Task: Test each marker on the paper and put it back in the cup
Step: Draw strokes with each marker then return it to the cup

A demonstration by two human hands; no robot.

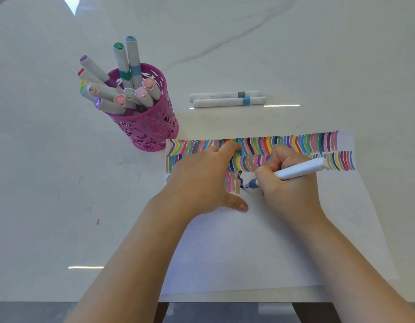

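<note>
— The right hand [288,183] grips the marker [300,170], tip on the paper [248,252]; the left hand [202,180] lies flat, pinning the sheet.

— Sliding that palm right could smear the dark blue stroke [240,179] just beside it.

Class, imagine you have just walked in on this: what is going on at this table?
A person is testing markers on the paper. The right hand grips a marker, its tip on a dark blue stroke in a short third row of colour strokes. The left hand lies flat on the paper. A pink cup left of the paper holds many capped markers; two more markers lie side by side on the table beyond it.
</note>
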